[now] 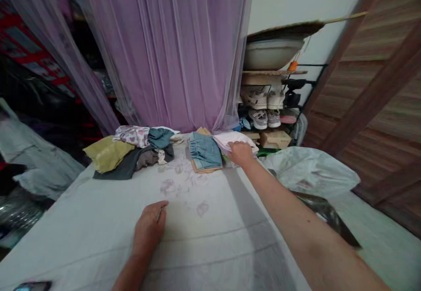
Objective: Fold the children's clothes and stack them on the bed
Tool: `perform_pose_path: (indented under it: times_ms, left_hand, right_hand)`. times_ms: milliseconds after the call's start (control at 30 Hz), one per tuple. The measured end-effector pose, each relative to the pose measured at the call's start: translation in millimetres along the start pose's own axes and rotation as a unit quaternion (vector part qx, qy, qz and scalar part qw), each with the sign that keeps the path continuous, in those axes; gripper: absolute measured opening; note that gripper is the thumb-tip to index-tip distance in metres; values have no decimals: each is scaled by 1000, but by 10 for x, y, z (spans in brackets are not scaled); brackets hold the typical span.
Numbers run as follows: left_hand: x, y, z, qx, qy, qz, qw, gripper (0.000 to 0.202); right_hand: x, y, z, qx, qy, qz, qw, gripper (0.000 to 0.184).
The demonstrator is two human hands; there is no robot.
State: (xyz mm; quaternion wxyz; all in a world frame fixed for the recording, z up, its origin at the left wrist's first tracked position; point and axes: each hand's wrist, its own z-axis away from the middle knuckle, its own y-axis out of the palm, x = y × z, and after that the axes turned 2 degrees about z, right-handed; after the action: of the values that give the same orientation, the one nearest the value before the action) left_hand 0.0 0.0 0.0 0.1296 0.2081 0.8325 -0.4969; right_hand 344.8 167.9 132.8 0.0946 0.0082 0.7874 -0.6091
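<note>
My right hand (241, 153) reaches far forward and rests palm down on a folded pale pink garment (230, 140) at the far edge of the bed; its fingers curl over the cloth. Just left of it lies a folded blue denim piece (205, 150) on a tan one. My left hand (149, 229) lies flat on the white sheet (197, 247) close to me, fingers together, holding nothing. A loose heap of clothes (131, 150), yellow-green, dark grey, teal and a heart print, sits at the far left of the bed.
A purple mesh curtain (171, 50) hangs behind the bed. A shoe rack (269, 107) with sneakers and a basin stands at the back right, beside a wooden door (378, 98). A white plastic bag (309, 168) lies on the right. A phone (33, 285) sits at the bottom left.
</note>
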Motion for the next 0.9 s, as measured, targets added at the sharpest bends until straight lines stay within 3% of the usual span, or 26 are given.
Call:
perform_pose_path:
  times_ms: [167,333,433,600,733,900]
  left_hand:
    - [-52,-15,-5,8,-5,5,1000,36]
    - [-54,-18,-8,4,-3,0,1000,33]
    - [-42,-21,-10,-1,3,-2,1000,32]
    - [-42,-34,-21,9,2,-5,1000,32]
    - [-49,-42,-28,11,-2,-6,1000,33]
    - [-50,-51,-32,12,4,-2,1000,33]
  right_hand:
    - [-366,107,83,-18,-78,-72,994,62]
    - [-682,207,84,-50,-50,-100,992,66]
    - [-756,191,44,-46,-55,-95,993,56]
    - [-599,139,49,-77,-2,-29,997,43]
    - [-358,233,184,-84,-37,-19,996,38]
    - [-222,315,285,-103,-4,-36,994,36]
